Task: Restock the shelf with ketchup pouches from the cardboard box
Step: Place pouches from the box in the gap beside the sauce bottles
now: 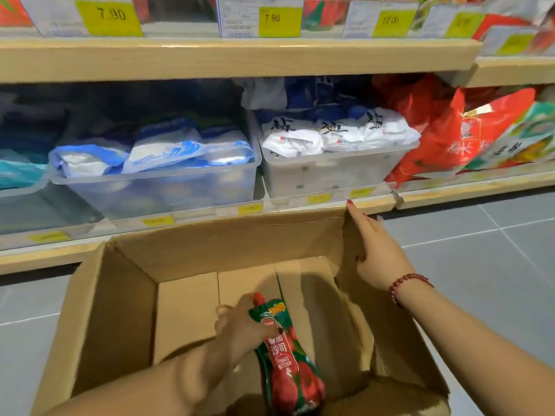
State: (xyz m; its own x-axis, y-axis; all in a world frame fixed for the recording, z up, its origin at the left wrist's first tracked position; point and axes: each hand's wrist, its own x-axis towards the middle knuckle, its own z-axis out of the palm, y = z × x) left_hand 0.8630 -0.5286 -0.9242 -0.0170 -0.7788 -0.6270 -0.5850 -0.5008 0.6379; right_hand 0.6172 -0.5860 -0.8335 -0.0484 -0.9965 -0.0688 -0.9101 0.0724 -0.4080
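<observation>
An open cardboard box (126, 310) stands on the floor in front of the shelf (210, 60). Inside it my left hand (240, 322) grips a red and green ketchup pouch (288, 358) near its spout end; the pouch hangs down toward me. My right hand (375, 250) rests with straight fingers against the raised right flap of the box, fingertips near the shelf edge. The box floor around the pouch looks bare.
Clear plastic bins hold blue and white bags (156, 157) and white bags (339, 136) on the lower shelf. Red bags (450, 136) stand to the right. Yellow price tags (279, 21) line the shelf above. Grey tiled floor (486, 250) lies on both sides.
</observation>
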